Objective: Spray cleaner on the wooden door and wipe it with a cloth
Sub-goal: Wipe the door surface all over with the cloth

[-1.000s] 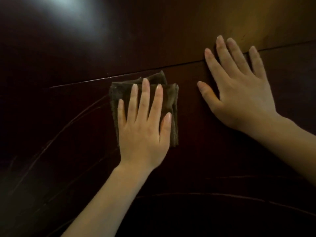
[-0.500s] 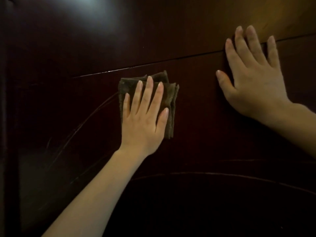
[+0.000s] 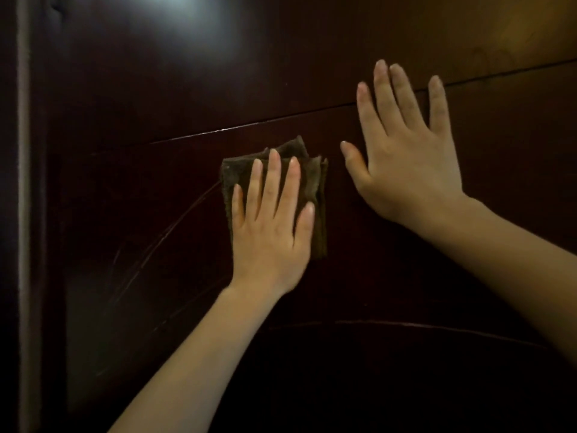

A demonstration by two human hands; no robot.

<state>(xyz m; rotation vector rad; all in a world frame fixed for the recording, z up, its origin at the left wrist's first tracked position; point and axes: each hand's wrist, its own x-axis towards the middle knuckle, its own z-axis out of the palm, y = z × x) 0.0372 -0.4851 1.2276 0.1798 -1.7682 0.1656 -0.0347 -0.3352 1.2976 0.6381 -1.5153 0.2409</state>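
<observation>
The left hand (image 3: 271, 232) lies flat on a folded brown cloth (image 3: 315, 185), fingers straight and slightly spread, pressing it against the dark wooden door (image 3: 140, 89) just below a thin groove (image 3: 249, 125) that runs across the panel. The right hand (image 3: 406, 164) rests just right of the cloth, palm on the wood, fingers straight and spread (their tips cross the groove). Faint curved streaks (image 3: 162, 242) show left of the cloth.

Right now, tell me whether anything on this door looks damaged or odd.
Thin pale curved streaks arc across the dark wooden door, left of the cloth under the left hand. Scratches or wet wipe marks; I cannot tell which. Nothing else stands out.
</observation>
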